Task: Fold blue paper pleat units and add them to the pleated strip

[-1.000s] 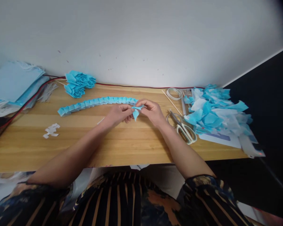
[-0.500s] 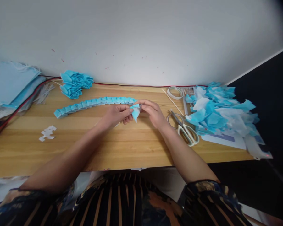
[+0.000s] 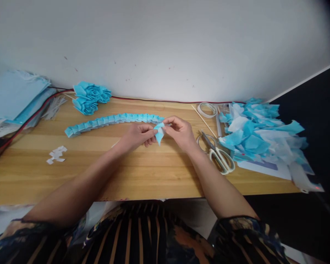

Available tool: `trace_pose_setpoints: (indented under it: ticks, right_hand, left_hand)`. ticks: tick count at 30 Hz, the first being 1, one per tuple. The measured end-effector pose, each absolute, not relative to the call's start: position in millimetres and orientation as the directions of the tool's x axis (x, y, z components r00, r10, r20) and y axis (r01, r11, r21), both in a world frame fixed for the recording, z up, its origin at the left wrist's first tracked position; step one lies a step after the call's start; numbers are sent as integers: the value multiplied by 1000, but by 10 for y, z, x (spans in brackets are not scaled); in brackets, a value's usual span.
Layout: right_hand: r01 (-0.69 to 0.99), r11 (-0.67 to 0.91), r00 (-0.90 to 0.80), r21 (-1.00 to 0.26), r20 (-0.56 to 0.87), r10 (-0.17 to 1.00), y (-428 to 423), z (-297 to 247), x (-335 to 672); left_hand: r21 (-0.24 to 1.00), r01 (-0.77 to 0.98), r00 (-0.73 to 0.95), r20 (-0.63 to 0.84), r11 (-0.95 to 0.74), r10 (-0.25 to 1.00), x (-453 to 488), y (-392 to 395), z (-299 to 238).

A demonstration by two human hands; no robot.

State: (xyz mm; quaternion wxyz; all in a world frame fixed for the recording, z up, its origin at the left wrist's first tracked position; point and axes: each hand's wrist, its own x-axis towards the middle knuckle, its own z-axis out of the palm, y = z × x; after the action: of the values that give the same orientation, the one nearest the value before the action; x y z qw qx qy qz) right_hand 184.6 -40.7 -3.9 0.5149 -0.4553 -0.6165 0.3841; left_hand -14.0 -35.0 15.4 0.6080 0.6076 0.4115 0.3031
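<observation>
Sleeves [image 3: 243, 234]: dark, striped and patterned, near edge; bare forearms reach over the counter [image 3: 154, 179].
White device [image 3: 305, 179]: near right corner of counter, small red light, blurred; type unclear.
Scissors [image 3: 221, 160]: right of right forearm, cream handles toward near side, blades pointing far-left across a ring-shaped item.
Paper scraps [image 3: 56, 154]: small white bits in a loose cluster, left side, well apart from the hands.
Left hand [image 3: 137, 137]: grasping left edge of the blue piece, thumb on top, fingers curled under.
Right hand [image 3: 180, 132]: thumb and fingers pinching upper right edge of same piece.
Blue piece [image 3: 160, 135]: small, pale blue, pointed end toward near side; between both hands, around mid-counter, near the right end of the folded row.
Petal pile [image 3: 253, 137]: loose blue and white pieces, heaped at right, partly over a white sheet [image 3: 282, 171].
Folded row [image 3: 114, 119]: blue folded units in a shallow arc, left of and beyond the hands; right end beside right fingers, contact unclear.
Stick [image 3: 203, 121]: thin, wooden, slanted, left of pile.
Tape roll [image 3: 207, 116]: white, flat, just right of stick's far end.
Blue flowers [image 3: 89, 98]: bunched, far left.
Blue sheets [image 3: 15, 97]: stacked, far left corner.
Cable [image 3: 148, 99]: red and black, along the wall [image 3: 165, 44].
</observation>
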Motion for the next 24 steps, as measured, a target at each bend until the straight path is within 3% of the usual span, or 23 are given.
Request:
trace_pose_setpoints:
  ticks: [7,15,24]
  right_hand:
    - [233,329,-99,-915,315,944,-435,26,1874]
    - [187,284,-164,-941,255,953,-462,84,1894]
    - [233,253,-130,-939,227,965,-441,47,1872]
  left_hand:
    - [990,102,511,-138,100,848,-162,-345,155]
    - [977,189,484,-176,94,857,-119,-366,175]
    - [966,226,473,-219,123,853,-102,-363,184]
